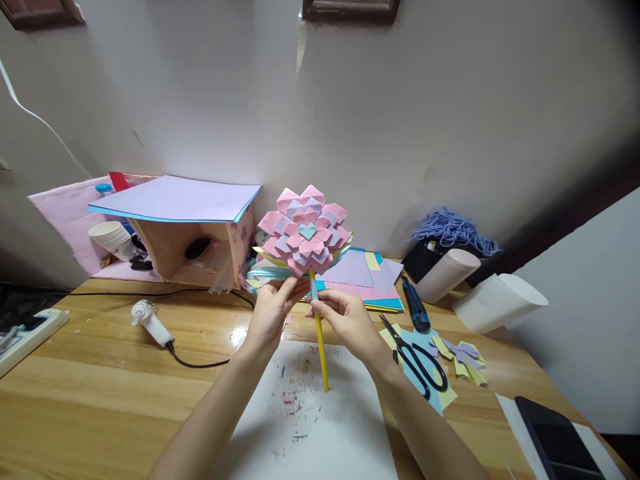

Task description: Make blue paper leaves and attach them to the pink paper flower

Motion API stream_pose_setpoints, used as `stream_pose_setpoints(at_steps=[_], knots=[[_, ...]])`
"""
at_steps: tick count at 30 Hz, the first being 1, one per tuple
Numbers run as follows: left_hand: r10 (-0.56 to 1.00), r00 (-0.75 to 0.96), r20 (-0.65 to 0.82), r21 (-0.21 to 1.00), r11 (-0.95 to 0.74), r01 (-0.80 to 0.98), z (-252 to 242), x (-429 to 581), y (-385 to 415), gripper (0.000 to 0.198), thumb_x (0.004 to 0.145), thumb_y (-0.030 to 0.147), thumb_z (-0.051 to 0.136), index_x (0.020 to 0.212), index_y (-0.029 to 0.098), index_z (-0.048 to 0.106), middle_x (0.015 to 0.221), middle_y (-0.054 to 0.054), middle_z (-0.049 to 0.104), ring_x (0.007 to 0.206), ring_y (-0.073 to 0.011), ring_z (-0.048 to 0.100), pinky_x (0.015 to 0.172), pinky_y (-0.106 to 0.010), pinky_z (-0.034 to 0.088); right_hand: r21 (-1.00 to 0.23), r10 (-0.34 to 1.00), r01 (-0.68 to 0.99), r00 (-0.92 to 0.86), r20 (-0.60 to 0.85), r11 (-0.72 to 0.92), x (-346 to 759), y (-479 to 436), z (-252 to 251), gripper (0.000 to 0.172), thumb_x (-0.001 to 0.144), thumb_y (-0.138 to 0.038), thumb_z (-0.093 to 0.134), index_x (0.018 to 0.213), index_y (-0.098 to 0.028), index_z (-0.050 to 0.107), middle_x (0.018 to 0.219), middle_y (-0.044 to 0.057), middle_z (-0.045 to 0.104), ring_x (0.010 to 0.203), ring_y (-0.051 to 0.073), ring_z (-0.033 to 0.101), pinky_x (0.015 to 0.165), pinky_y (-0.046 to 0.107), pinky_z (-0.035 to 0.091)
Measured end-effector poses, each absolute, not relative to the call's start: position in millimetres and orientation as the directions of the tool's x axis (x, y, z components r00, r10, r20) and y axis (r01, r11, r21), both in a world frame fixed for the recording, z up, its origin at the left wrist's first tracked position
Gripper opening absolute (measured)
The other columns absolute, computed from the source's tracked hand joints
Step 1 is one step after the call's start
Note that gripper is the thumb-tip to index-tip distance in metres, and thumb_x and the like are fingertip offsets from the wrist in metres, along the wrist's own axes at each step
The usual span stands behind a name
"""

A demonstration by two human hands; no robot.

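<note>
A layered paper flower [310,233] in pink and lilac, with a small light-blue heart at its centre, is held upright above the table. Yellow and blue paper pieces show under its petals. Its yellow stem [321,350] points down, with a light-blue band near the top. My left hand [274,307] is closed on the flower's underside, just left of the stem; its fingertips are partly hidden. My right hand [345,319] pinches the stem at the blue band. Below the hands lies a white sheet [310,427] with coloured marks.
A glue gun [151,323] with a black cord lies left. Black-handled scissors [417,360], a blue cutter [416,305] and paper scraps [463,357] lie right, near a phone [557,437]. A pink box [190,247] and coloured sheets [360,273] are behind.
</note>
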State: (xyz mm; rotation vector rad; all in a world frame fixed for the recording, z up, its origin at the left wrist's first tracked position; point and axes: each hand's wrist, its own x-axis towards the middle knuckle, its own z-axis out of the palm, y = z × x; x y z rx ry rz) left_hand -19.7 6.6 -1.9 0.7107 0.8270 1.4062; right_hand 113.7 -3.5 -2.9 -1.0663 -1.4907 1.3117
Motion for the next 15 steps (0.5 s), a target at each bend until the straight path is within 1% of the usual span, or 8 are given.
stream_pose_setpoints(at_steps=[2, 5, 7, 10, 12, 15], knots=[[0.996, -0.019, -0.091, 0.803, 0.062, -0.593, -2.9, -19.7, 7.2, 0.019, 0.068, 0.026, 0.067, 0.076, 0.009, 0.067, 0.080, -0.011, 0.070, 0.081, -0.0196, 0.065, 0.082, -0.029, 0.049, -0.996, 0.965, 0.044, -0.253, 0.060, 0.074, 112.7, -3.9, -2.6, 0.019, 0.076, -0.031, 0.058, 0.082, -0.014, 0.063, 0.073, 0.005, 0.065, 0.074, 0.017, 0.062, 0.072, 0.029, 0.048], [0.991, -0.018, -0.129, 0.726, 0.082, -0.682, -4.9, -19.8, 7.4, 0.015, 0.069, 0.023, 0.062, 0.070, 0.010, 0.066, 0.076, -0.009, 0.070, 0.078, -0.0191, 0.066, 0.079, -0.030, 0.050, -0.997, 0.967, 0.028, -0.248, 0.059, 0.068, 112.2, -4.2, -2.8, 0.020, 0.075, -0.031, 0.059, 0.083, -0.013, 0.064, 0.074, 0.006, 0.065, 0.072, 0.017, 0.063, 0.069, 0.028, 0.049], [0.991, -0.029, -0.132, 0.715, 0.075, -0.695, -5.5, -19.9, 6.5, 0.012, 0.067, 0.021, 0.061, 0.068, 0.010, 0.065, 0.075, -0.009, 0.070, 0.078, -0.0193, 0.065, 0.079, -0.031, 0.050, -0.997, 0.965, 0.027, -0.254, 0.064, 0.073, 112.5, -4.1, -3.0, 0.019, 0.075, -0.031, 0.058, 0.083, -0.014, 0.064, 0.073, 0.005, 0.065, 0.072, 0.017, 0.063, 0.069, 0.028, 0.049], [0.996, -0.050, -0.071, 0.815, 0.029, -0.578, -4.8, -20.7, 4.9, 0.011, 0.065, 0.019, 0.067, 0.070, 0.010, 0.066, 0.077, -0.008, 0.070, 0.080, -0.0192, 0.065, 0.081, -0.031, 0.049, -0.996, 0.959, 0.033, -0.275, 0.071, 0.083, 113.3, -4.4, -2.5, 0.017, 0.076, -0.030, 0.057, 0.078, -0.014, 0.063, 0.072, 0.004, 0.065, 0.071, 0.016, 0.063, 0.068, 0.027, 0.048], [0.999, -0.044, -0.013, 0.887, -0.009, -0.462, -3.9, -22.2, 4.4, 0.018, 0.064, 0.021, 0.070, 0.078, 0.010, 0.067, 0.082, -0.008, 0.069, 0.083, -0.0193, 0.063, 0.082, -0.031, 0.048, -0.996, 0.956, 0.038, -0.288, 0.061, 0.075, 113.4, -5.0, -1.6, 0.015, 0.076, -0.029, 0.057, 0.075, -0.015, 0.062, 0.069, 0.003, 0.064, 0.069, 0.016, 0.062, 0.068, 0.027, 0.048], [0.999, -0.033, 0.019, 0.939, -0.030, -0.344, -3.4, -24.8, 4.6, 0.026, 0.065, 0.025, 0.071, 0.085, 0.009, 0.067, 0.087, -0.010, 0.069, 0.085, -0.0200, 0.062, 0.081, -0.030, 0.047, -0.998, 0.952, 0.040, -0.305, 0.041, 0.056, 113.2, -5.7, -1.0, 0.014, 0.076, -0.028, 0.057, 0.073, -0.015, 0.060, 0.067, 0.002, 0.063, 0.070, 0.016, 0.062, 0.067, 0.026, 0.048]])
